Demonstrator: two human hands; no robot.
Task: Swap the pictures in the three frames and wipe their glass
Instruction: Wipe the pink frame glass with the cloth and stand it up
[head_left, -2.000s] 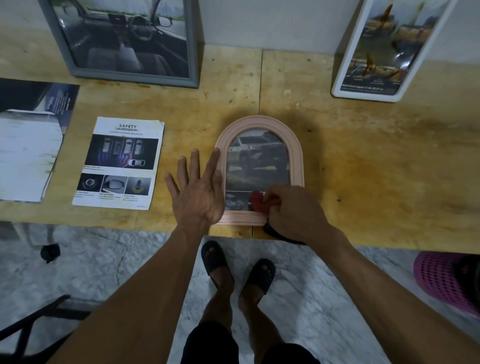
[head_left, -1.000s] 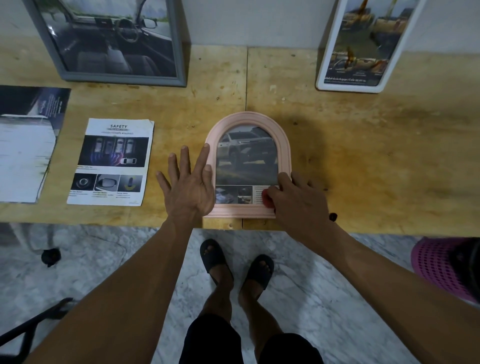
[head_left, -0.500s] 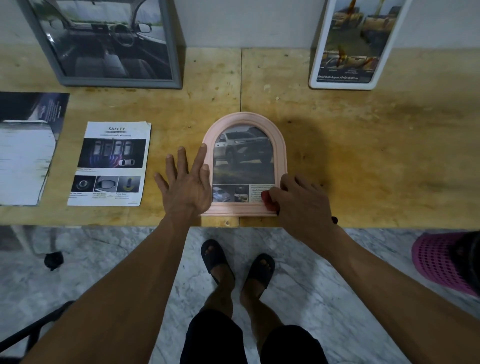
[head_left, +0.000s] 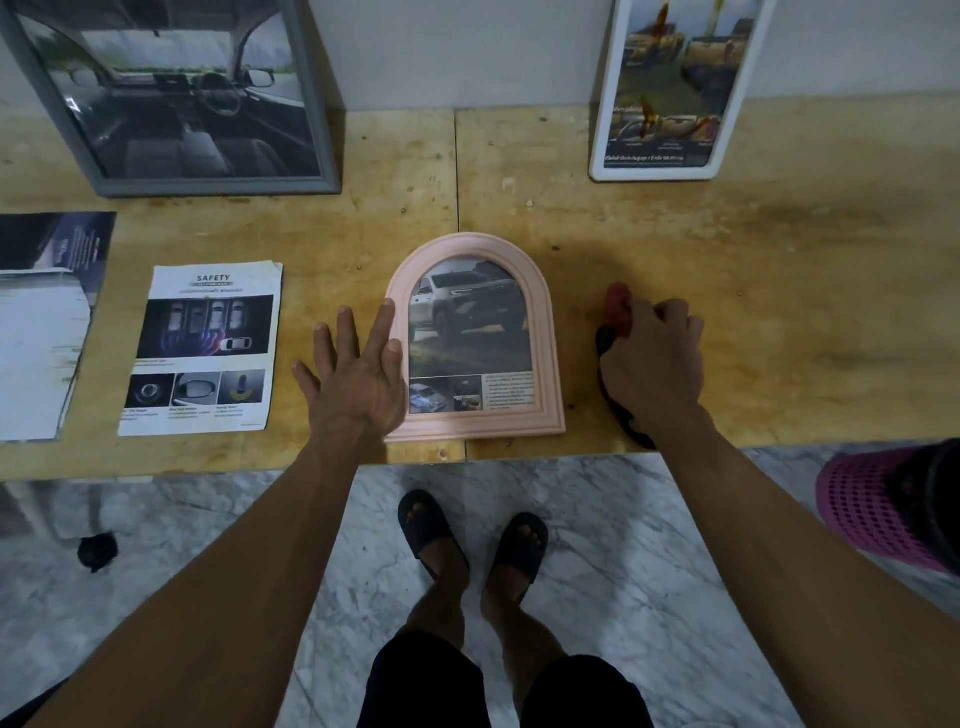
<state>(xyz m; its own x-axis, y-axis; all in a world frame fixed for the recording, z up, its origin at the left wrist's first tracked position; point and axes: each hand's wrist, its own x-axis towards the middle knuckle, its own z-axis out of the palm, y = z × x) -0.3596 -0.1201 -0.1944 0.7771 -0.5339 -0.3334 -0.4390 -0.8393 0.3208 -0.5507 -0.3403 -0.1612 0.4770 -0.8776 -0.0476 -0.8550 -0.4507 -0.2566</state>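
Since a moment ago the right hand (head_left: 652, 364) has slid off the glass to the bare bench (head_left: 779, 270) just right of the pink arched frame (head_left: 545, 364), fingers curled round a red and black cloth (head_left: 618, 306). Lying flat near the bench's front edge, that frame is pinned by the left hand (head_left: 358, 371), fingers spread straight along its left rim. Farther back a grey frame (head_left: 322, 130) and a white frame (head_left: 737, 78) lean on the wall.
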